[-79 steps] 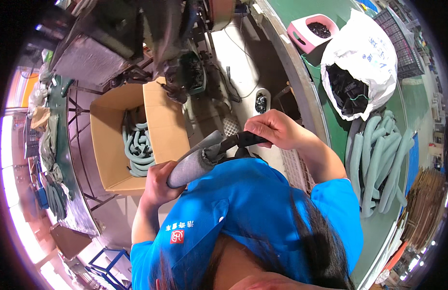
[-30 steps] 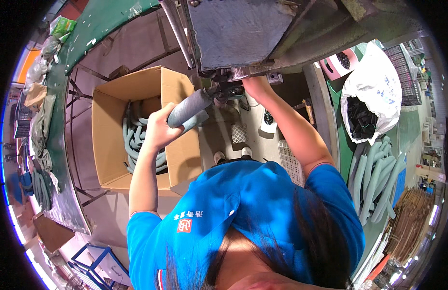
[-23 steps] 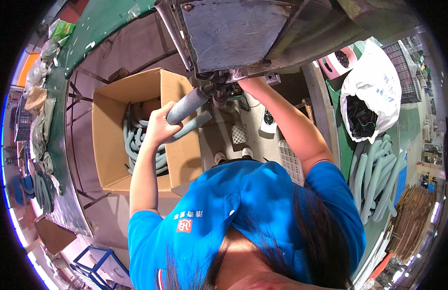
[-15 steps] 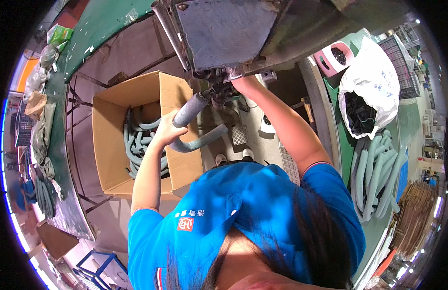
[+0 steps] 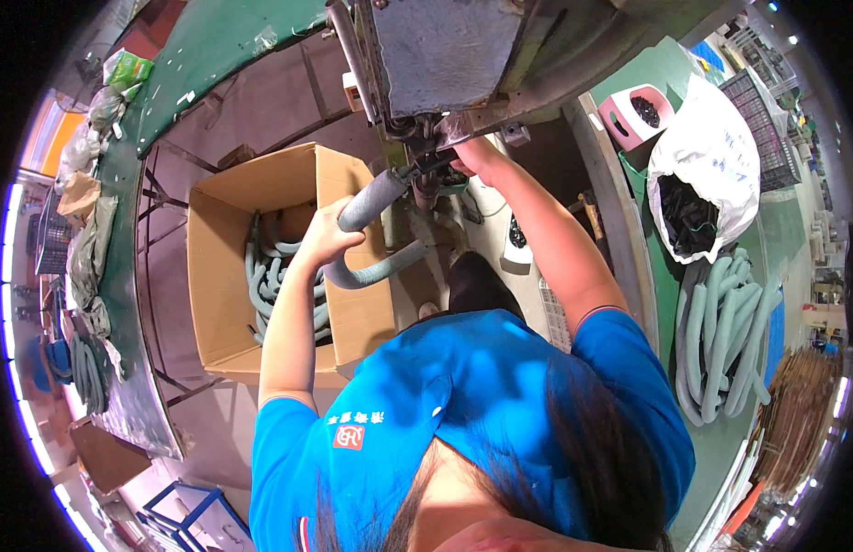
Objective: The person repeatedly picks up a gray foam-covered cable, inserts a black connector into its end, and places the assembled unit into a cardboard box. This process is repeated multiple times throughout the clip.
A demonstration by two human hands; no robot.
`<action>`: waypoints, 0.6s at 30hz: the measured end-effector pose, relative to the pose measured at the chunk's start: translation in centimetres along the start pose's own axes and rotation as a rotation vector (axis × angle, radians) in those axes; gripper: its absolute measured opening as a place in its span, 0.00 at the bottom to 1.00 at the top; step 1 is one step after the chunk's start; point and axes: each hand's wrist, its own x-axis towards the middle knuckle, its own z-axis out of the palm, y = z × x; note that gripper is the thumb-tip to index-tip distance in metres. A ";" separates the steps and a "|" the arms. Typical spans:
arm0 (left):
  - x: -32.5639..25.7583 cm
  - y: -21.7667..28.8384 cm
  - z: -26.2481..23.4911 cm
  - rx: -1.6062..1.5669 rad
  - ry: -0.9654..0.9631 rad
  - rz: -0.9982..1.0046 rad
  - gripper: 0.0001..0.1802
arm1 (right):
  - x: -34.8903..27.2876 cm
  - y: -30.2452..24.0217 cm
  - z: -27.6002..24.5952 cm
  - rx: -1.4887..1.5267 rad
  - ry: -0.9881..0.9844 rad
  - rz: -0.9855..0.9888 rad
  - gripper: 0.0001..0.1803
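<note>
Hose [image 5: 371,198] now bent into a loop beside the box [image 5: 219,276], tip fed up into the machine [image 5: 445,55]. Left hand [image 5: 327,241] wrapped around hose; right hand [image 5: 472,158] pinches the tip at the machine, so seating looks underway.

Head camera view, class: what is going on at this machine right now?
A person in a blue shirt holds a grey foam tube in the left hand, its upper end up against the machine. The right hand is at that end, under the machine. An open cardboard box of similar tubes stands to the left.
</note>
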 end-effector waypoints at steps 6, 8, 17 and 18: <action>-0.1 0.6 -0.2 -0.027 -0.030 -0.084 0.19 | -0.6 -0.1 0.0 -0.017 -0.008 0.036 0.33; 0.1 0.5 -0.5 -0.015 -0.047 -0.079 0.22 | 0.1 0.5 0.1 -0.026 0.016 0.026 0.33; 1.3 2.1 -2.4 -0.035 -0.059 0.009 0.21 | 1.3 0.2 -1.9 -0.230 -0.018 0.033 0.25; 1.1 2.2 -2.6 -0.004 -0.069 0.016 0.21 | 0.4 0.0 -1.7 -0.211 -0.029 0.003 0.23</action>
